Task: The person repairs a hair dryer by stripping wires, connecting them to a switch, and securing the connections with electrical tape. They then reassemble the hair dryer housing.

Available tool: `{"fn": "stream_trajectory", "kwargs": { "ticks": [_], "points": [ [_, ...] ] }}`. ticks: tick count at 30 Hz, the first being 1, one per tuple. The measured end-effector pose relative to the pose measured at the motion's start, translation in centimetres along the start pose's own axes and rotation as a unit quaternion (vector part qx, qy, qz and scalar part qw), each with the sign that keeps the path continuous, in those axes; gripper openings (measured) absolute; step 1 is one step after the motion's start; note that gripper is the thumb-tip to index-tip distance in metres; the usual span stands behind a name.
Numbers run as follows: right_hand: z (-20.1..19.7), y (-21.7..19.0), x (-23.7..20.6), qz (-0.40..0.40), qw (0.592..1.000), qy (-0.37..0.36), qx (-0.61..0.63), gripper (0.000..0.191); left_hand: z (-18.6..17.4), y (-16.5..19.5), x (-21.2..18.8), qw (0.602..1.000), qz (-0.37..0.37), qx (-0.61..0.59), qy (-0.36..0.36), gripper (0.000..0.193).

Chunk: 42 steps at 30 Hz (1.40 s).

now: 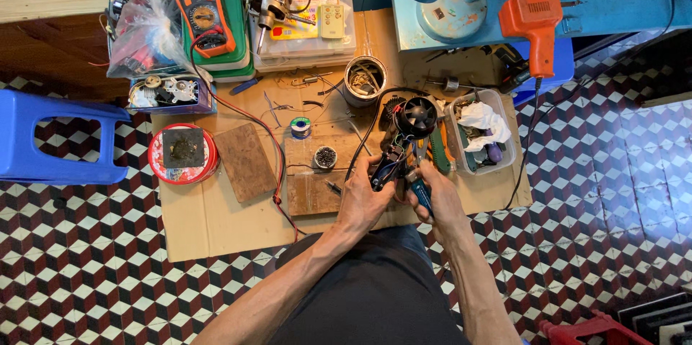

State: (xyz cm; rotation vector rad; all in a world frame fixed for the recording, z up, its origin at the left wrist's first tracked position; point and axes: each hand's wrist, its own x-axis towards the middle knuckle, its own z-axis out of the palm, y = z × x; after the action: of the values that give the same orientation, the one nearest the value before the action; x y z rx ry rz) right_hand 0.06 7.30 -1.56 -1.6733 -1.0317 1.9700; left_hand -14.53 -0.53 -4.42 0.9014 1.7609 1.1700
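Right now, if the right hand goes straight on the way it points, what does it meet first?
Probably the small round black fan just beyond the right hand, which grips a blue-handled tool; depth is unclear.

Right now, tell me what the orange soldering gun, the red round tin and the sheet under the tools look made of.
Soldering gun: moulded plastic by its look, matte orange, ribbed vents. Round tin: probably painted metal, glossy red rim. Sheet: corrugated cardboard, dull brown, creased edges.

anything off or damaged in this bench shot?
Yes: the small black fan unit in the left hand is opened up, with wiring exposed below the fan. The right hand holds a blue-handled tool at it. Loose wire scraps litter the cardboard.
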Motion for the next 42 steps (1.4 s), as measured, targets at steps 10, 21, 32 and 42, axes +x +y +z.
{"fn": "stream_trajectory", "kwargs": {
  "ticks": [10,21,32,42],
  "points": [
    [-4.0,2.4,-0.3,-0.035,0.994,0.009,0.100,0.036,-2.3,-0.7,1.6,0.976,-0.161,-0.132,-0.067,0.054],
    [-2.9,4.2,0.5,-0.015,0.993,0.004,0.114,0.041,-4.2,-1.1,2.3,0.848,-0.244,-0.449,-0.143,0.025],
    [2.7,-0.9,-1.2,-0.037,0.997,0.043,-0.045,0.035,-3.1,-1.2,2.0,0.906,-0.207,-0.348,-0.119,0.034],
    [4.9,-1.0,4.3,-0.165,0.981,0.051,-0.087,0.028,-3.1,-0.8,1.3,0.943,-0.216,-0.238,-0.092,0.052]
  ]
}}
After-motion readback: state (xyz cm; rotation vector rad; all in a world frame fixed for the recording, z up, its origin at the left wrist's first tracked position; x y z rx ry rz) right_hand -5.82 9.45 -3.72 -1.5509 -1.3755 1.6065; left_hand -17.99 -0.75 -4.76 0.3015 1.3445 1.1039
